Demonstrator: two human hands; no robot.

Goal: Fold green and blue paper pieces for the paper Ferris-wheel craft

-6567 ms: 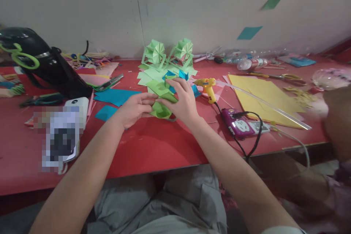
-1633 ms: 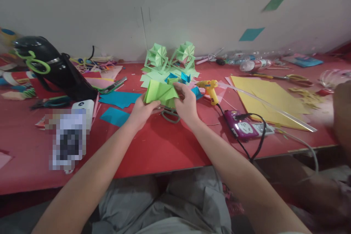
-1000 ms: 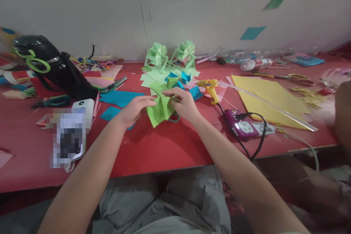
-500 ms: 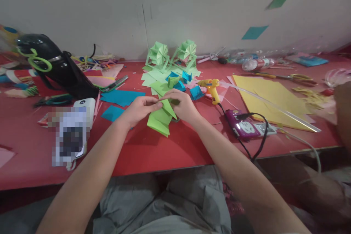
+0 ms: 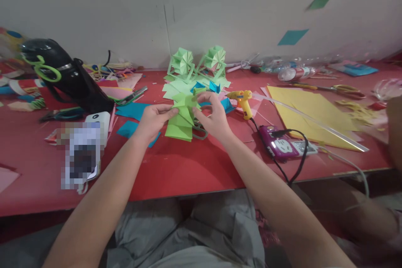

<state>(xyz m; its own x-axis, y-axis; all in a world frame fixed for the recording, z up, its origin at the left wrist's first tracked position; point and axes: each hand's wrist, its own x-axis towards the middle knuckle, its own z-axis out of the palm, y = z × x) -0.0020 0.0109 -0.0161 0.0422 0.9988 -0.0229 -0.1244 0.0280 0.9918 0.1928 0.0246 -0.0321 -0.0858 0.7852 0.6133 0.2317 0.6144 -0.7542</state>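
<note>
Pinched at its top between the fingertips of the left hand (image 5: pixel 153 120) and the right hand (image 5: pixel 214 118), the folded green paper piece (image 5: pixel 179 124) hangs just above the red table (image 5: pixel 176 167), at the person's twelve o'clock. Its pleats could spring open should either pinch slacken. The corded yellow glue gun (image 5: pixel 240 101), near the right hand at two o'clock, might burn a straying finger.

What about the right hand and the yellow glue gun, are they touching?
Apart. The head view shows the right hand on the folded green paper, with red table between it and the yellow glue gun.
</note>
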